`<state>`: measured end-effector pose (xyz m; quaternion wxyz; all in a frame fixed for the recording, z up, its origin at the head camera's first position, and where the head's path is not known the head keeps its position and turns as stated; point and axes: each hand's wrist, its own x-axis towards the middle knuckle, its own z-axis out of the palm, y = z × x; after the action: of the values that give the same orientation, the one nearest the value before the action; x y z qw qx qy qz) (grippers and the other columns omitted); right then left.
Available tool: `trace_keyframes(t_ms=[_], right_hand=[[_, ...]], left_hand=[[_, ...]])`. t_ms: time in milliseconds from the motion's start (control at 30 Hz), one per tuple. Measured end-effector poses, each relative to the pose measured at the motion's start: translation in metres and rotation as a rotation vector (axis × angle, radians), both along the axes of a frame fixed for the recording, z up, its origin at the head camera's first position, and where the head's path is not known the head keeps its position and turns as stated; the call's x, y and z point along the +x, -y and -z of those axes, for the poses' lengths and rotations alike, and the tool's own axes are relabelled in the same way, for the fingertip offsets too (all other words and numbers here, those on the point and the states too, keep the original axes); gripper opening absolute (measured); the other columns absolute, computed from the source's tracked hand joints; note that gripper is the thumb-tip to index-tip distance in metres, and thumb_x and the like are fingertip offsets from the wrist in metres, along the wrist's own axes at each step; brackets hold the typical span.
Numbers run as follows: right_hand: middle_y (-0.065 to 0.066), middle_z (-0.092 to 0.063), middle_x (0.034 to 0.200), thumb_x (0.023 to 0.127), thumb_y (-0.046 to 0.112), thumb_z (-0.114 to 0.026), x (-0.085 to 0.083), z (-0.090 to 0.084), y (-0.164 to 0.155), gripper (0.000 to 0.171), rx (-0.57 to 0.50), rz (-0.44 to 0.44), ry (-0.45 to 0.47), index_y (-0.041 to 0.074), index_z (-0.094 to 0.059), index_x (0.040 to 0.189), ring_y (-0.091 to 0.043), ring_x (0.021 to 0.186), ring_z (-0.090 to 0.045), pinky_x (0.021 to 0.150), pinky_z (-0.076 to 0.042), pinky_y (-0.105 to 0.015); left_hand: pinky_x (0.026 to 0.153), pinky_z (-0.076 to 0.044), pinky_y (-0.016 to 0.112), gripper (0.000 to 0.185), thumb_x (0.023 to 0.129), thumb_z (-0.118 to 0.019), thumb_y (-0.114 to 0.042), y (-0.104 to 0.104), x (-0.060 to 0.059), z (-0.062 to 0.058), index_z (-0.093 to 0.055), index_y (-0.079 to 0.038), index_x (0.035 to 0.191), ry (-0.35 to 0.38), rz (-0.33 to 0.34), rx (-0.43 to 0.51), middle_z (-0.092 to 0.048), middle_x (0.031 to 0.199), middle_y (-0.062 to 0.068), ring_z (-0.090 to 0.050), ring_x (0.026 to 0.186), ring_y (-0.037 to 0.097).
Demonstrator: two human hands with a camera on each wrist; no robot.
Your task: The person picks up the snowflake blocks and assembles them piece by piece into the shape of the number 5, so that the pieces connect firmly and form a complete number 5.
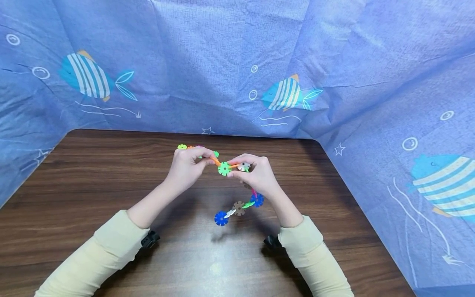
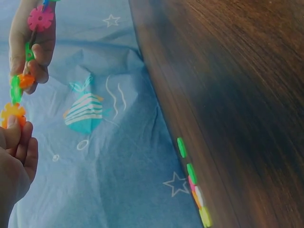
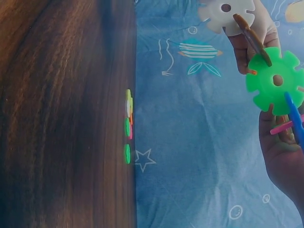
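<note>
At frame centre, both hands pinch a snowflake-disc chain [image 1: 237, 198]: left hand [image 1: 187, 167] on the orange disc [image 1: 214, 161], right hand [image 1: 256, 173] on the green disc [image 1: 224, 168]. Slots should line up squarely before pressing.

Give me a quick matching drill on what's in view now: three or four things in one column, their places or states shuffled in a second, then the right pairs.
1. green disc
2. blue disc
3. loose discs
4. left hand

A. end of the dangling chain
B. lying at the table's far edge
C. between the two hands
D. pinching an orange disc

Pairs: 1-C, 2-A, 3-B, 4-D
</note>
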<state>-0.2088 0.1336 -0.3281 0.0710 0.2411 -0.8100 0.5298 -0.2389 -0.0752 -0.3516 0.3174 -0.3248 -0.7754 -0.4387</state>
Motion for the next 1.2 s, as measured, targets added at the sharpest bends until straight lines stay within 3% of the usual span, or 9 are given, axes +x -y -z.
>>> trace_keyframes(t_ms=[233,467,567,667,800,900,1033,1200], right_hand=[[-0.012,-0.069,0.087,0.076,0.006,-0.078,0.000,0.002,-0.001,0.023,-0.020,-0.003,0.037,0.001,-0.072,0.097,-0.015,0.046,-0.054,0.042,-0.046,-0.027],[-0.012,-0.071,0.091,0.076,0.005,-0.078,0.000,-0.003,-0.002,0.023,-0.035,0.031,0.020,0.001,-0.072,0.098,-0.028,0.049,-0.058,0.044,-0.050,-0.031],[-0.012,-0.071,0.090,0.076,0.006,-0.078,0.000,-0.003,-0.003,0.024,-0.029,0.034,0.033,0.000,-0.072,0.098,-0.027,0.048,-0.058,0.044,-0.050,-0.032],[-0.010,-0.071,0.090,0.076,0.007,-0.078,-0.001,-0.003,-0.005,0.024,-0.028,0.032,0.053,0.001,-0.072,0.099,-0.023,0.048,-0.058,0.045,-0.050,-0.031],[-0.006,-0.071,0.088,0.076,0.010,-0.079,-0.009,0.007,-0.011,0.024,-0.045,0.050,0.102,0.006,-0.073,0.099,-0.022,0.047,-0.057,0.042,-0.048,-0.031],[-0.004,-0.070,0.078,0.075,0.015,-0.081,-0.016,0.015,-0.015,0.025,-0.055,0.059,0.130,0.011,-0.074,0.098,-0.022,0.045,-0.055,0.039,-0.046,-0.031],[-0.007,-0.064,0.063,0.074,0.024,-0.081,-0.019,0.018,-0.014,0.027,-0.067,0.024,0.134,0.015,-0.074,0.098,-0.019,0.044,-0.053,0.038,-0.044,-0.031],[-0.017,-0.061,0.062,0.074,0.026,-0.082,-0.019,0.018,-0.013,0.028,-0.091,0.000,0.142,0.016,-0.074,0.098,-0.017,0.044,-0.051,0.038,-0.043,-0.030]], left_hand=[[0.053,-0.046,0.022,0.011,0.071,-0.080,-0.004,0.000,0.000,0.000,-0.073,-0.008,0.078,0.044,-0.012,0.006,-0.072,0.075,0.002,-0.064,0.064,0.009],[0.046,-0.039,0.018,0.008,0.075,-0.079,-0.011,-0.002,-0.004,-0.006,-0.073,-0.012,0.080,0.205,0.004,0.031,-0.072,0.075,-0.002,-0.058,0.060,0.006],[0.047,-0.038,0.020,0.007,0.076,-0.078,-0.013,-0.002,-0.004,-0.007,-0.073,-0.013,0.081,0.253,0.015,0.023,-0.072,0.076,-0.003,-0.059,0.061,0.007],[0.050,-0.040,0.021,0.008,0.077,-0.077,-0.013,0.000,-0.004,-0.008,-0.072,-0.012,0.083,0.277,0.016,0.016,-0.072,0.078,-0.003,-0.061,0.064,0.010],[0.049,-0.040,0.020,0.008,0.078,-0.076,-0.012,0.005,-0.005,-0.009,-0.070,-0.013,0.083,0.307,-0.031,0.050,-0.071,0.080,-0.003,-0.059,0.064,0.010],[0.049,-0.041,0.021,0.008,0.079,-0.076,-0.012,0.007,-0.005,-0.010,-0.070,-0.013,0.084,0.321,-0.031,0.058,-0.071,0.080,-0.003,-0.058,0.063,0.008],[0.051,-0.043,0.022,0.010,0.079,-0.075,-0.015,0.005,-0.004,-0.010,-0.070,-0.012,0.086,0.325,0.031,0.033,-0.072,0.081,-0.001,-0.060,0.064,0.011],[0.053,-0.043,0.020,0.012,0.076,-0.077,-0.014,0.002,-0.003,-0.008,-0.070,-0.010,0.085,0.316,0.054,0.044,-0.072,0.080,0.001,-0.062,0.065,0.018]])
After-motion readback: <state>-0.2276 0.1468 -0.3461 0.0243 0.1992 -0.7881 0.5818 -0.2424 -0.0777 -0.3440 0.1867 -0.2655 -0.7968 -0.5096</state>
